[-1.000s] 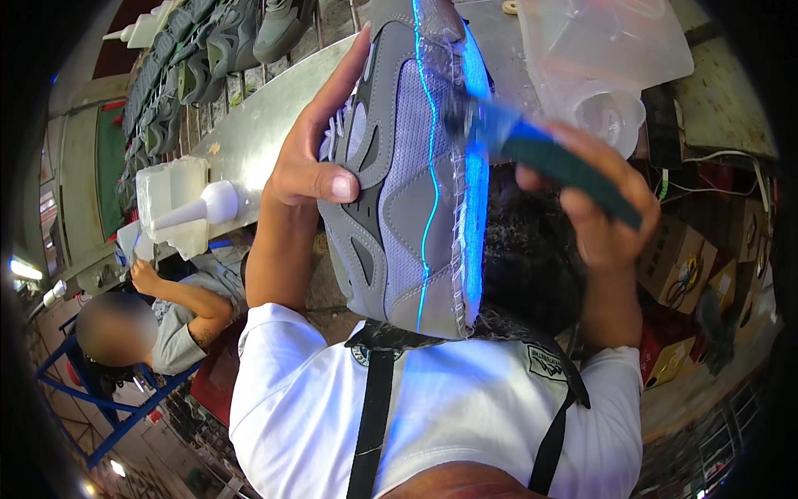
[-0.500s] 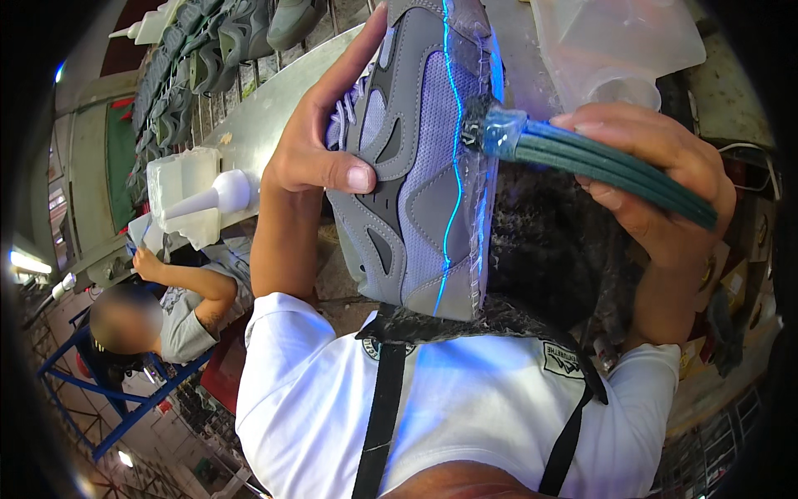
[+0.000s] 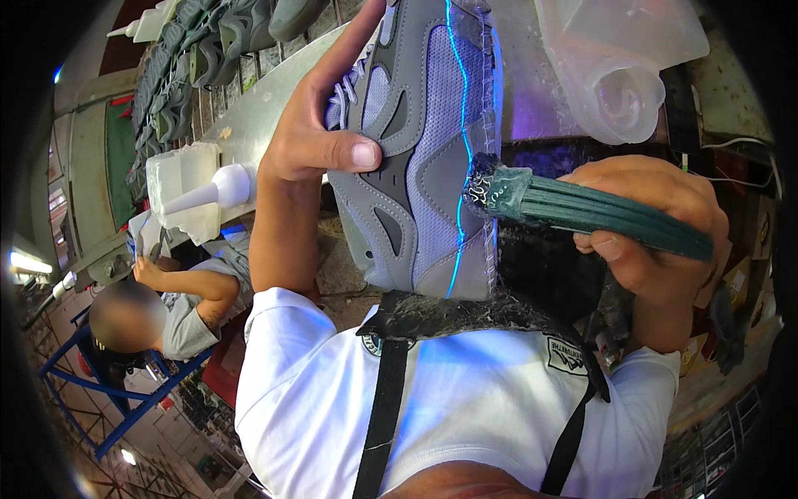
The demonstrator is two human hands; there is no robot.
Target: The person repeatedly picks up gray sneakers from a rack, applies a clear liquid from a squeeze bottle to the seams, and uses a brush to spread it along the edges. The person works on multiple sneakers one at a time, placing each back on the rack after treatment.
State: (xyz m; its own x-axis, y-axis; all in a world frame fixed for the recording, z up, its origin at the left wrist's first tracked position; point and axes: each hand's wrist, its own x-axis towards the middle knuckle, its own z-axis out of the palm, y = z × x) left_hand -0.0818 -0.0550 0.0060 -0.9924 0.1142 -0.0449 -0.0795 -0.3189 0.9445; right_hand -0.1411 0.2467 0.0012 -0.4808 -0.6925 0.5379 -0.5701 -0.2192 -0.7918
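Observation:
A grey sneaker upper [image 3: 428, 141] with pale mesh panels and pale laces is tilted on its side in front of my chest. My left hand [image 3: 320, 141] grips it from the lace side, thumb pressed on the side panel; the other fingers are mostly hidden behind it. A bright blue line of light runs along the lower side of the shoe, near a row of stitching. My right hand [image 3: 665, 216] is closed round the green ribbed handle of a brush [image 3: 598, 206]. The brush's dark, wet-looking bristles touch the shoe's lower side at the blue line.
A translucent plastic container [image 3: 615, 66] stands at the far right. On the left are a square translucent tub [image 3: 184, 179] and a white nozzle bottle [image 3: 220, 190]. Several grey shoes [image 3: 199, 50] sit on a rack at the far left. Another person [image 3: 195, 303] sits left, holding something.
My right hand has moved the brush toward me along the shoe's lower edge, its bristles now farther down the blue line. The left hand keeps its grip, the shoe shifting slightly.

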